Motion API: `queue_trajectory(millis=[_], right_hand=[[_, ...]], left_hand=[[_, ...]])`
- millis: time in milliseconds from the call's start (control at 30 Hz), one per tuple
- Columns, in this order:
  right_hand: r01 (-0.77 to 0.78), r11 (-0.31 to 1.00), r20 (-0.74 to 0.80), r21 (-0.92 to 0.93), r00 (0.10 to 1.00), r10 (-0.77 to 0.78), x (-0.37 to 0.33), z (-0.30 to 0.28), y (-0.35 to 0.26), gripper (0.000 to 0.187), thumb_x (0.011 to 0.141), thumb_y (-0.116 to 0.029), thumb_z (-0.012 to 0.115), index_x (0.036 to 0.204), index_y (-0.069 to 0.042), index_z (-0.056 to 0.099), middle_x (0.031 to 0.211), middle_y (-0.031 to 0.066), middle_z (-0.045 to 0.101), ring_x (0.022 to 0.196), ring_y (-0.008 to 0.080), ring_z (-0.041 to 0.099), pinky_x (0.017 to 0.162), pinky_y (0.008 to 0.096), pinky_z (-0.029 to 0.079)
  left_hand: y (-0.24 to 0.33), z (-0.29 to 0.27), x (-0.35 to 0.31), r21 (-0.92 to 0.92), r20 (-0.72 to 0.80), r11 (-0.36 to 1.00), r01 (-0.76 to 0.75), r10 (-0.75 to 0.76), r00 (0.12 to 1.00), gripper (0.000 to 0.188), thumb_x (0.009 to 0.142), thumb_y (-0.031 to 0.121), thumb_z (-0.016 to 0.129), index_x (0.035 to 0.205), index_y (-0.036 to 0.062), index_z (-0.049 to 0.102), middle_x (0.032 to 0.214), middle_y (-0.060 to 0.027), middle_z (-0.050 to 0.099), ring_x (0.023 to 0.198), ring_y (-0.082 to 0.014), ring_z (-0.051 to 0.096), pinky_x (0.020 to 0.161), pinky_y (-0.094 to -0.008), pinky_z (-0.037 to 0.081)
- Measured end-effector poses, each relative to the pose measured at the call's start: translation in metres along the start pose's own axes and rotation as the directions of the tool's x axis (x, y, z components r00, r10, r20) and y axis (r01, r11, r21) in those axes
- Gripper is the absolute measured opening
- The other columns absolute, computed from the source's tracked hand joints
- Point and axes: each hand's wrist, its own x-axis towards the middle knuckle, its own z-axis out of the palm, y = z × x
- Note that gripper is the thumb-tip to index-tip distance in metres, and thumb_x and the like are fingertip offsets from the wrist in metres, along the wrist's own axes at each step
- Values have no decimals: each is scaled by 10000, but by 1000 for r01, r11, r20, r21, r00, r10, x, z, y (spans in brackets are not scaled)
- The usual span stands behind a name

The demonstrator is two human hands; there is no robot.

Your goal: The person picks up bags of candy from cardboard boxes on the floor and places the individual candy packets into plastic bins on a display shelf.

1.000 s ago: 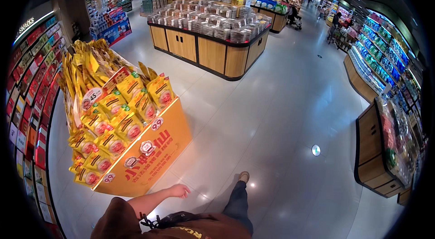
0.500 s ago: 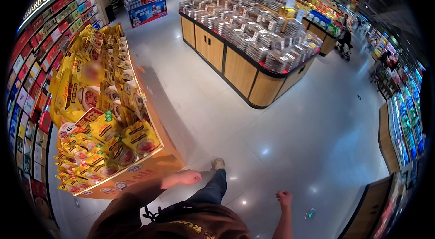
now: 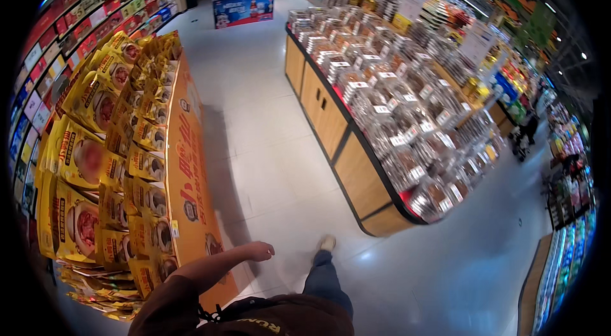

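Note:
My left hand swings in front of my body at the end of a bare forearm, its fingers curled and nothing seen in them. Closest to it is the orange side panel of a display stand on my left. Yellow food pouches with pictures of bowls fill that stand in rows, apart from the hand. My right hand is out of view. Below, one shoe steps forward on the pale floor tiles.
A wooden counter with a rounded corner stands ahead to the right, stacked with clear plastic food boxes. Pale aisle floor runs between it and the stand. Further off are a blue carton display, left wall shelves and right-hand shelving.
I have walked forward, so the counter and pouch stand appear nearer. The view has turned slightly left. My right hand has left the picture; my left hand stays in front.

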Motion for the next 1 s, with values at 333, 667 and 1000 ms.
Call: queue_trajectory(millis=[333,667,1000], right_hand=[[36,998,152,-47,988,-29,292,-90,-529,273,833,-271,653,798,-1,669,635,80,637,489,166,578,446,264,465],[559,794,251,-239,826,-505,392,64,-1173,136,862,-133,570,761,-43,578,717,64,637,598,102,573,528,232,461],[310,900,71,-305,950,-303,440,193,-1380,232,878,-241,639,800,-28,686,660,53,655,532,133,581,509,280,447]], left_hand=[[-125,-192,97,-44,74,914,403,-400,914,322,847,188,503,1037,17,700,1014,-201,697,952,-345,664,850,-429,512],[-283,-363,235,-513,16,701,496,-570,822,316,801,235,544,1021,88,717,926,-146,711,891,-310,672,803,-402,524],[-489,-828,373,-547,-61,700,459,-580,813,322,854,256,530,1048,71,709,918,-98,731,879,-253,701,812,-381,543]])
